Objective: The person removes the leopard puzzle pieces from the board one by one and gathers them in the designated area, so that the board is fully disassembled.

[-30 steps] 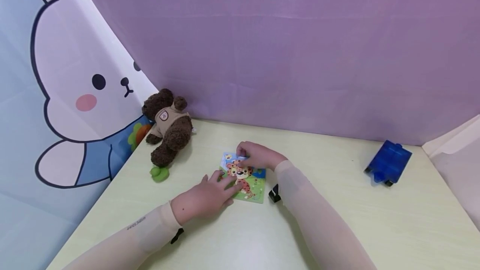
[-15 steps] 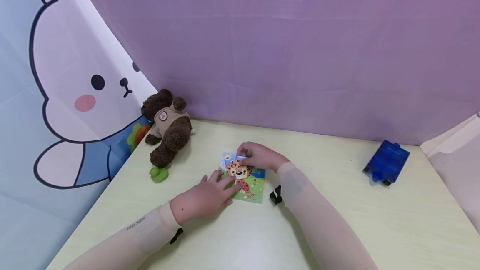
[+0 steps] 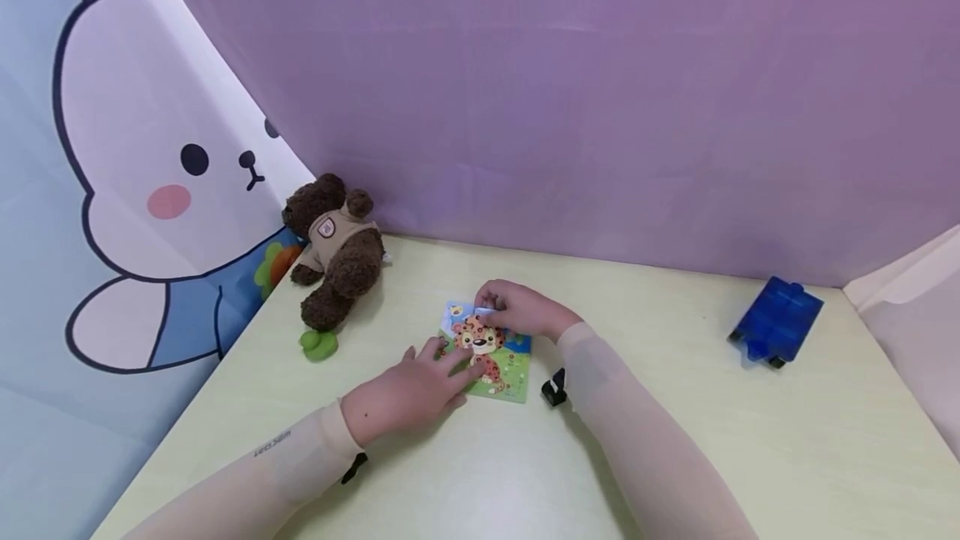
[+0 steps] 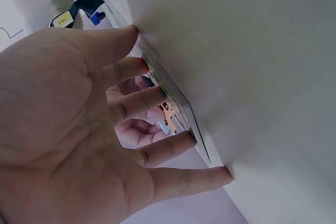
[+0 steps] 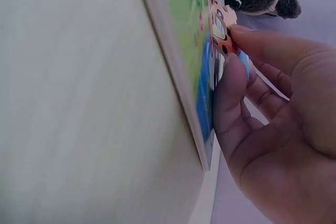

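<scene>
- The puzzle board [image 3: 512, 383] is laid flat on the table [image 3: 675, 440], apparently steadied by the left hand [image 3: 408, 394], fingers spread, nothing gripped.
- At the board's far side, a puzzle piece [image 5: 222, 38] is pinched by the right hand [image 3: 519, 307], likely for control.

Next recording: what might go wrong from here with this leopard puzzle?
The puzzle piece pinched in the right hand sits tilted against the picture, so it might catch or slip rather than lie flat.

The left hand's spread fingers touch the puzzle board, which lies on the table with no visible clamp; an uneven push could slide it.
</scene>
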The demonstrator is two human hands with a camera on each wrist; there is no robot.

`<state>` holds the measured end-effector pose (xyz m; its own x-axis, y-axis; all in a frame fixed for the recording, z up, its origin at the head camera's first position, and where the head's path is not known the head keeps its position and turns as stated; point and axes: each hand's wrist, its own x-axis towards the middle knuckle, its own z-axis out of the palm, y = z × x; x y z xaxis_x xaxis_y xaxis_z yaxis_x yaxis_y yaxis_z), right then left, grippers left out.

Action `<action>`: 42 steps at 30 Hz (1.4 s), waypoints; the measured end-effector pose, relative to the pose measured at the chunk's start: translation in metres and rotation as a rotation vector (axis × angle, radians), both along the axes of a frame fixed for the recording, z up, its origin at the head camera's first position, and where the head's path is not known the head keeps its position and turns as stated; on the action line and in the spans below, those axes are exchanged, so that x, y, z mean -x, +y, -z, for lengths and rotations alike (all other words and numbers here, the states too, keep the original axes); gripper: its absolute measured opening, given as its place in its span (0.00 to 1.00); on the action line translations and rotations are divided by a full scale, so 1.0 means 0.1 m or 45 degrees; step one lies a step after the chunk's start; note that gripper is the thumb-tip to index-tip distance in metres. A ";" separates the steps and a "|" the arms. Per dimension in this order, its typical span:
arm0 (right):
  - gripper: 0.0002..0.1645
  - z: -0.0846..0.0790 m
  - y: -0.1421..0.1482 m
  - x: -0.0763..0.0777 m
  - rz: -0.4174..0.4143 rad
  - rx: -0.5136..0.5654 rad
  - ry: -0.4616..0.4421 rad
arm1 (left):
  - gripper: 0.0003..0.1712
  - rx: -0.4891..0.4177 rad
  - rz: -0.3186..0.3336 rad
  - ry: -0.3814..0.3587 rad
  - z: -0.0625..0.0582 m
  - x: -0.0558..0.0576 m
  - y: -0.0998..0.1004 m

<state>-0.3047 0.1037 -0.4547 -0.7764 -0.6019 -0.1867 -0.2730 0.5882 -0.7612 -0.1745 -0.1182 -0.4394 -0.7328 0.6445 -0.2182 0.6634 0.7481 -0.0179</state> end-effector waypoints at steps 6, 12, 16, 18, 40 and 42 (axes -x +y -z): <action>0.11 0.00 0.04 0.01 -0.002 0.059 -0.057 | 0.33 0.005 -0.001 0.002 0.01 0.02 0.01; 0.13 0.03 0.06 0.02 0.008 0.125 -0.115 | 0.32 0.004 0.001 0.000 0.02 0.03 0.00; 0.13 0.05 0.07 0.03 0.020 0.134 -0.123 | 0.32 0.006 0.005 0.007 0.02 0.02 0.01; 0.14 0.05 0.08 0.02 0.024 0.137 -0.122 | 0.33 0.008 0.002 0.002 0.01 0.02 0.01; 0.14 -0.02 0.26 -0.03 0.212 0.306 -0.179 | 0.33 -0.005 -0.034 -0.042 0.01 0.02 0.01; 0.14 -0.05 0.29 -0.05 0.226 0.305 -0.160 | 0.33 -0.003 -0.038 -0.050 0.00 0.01 0.01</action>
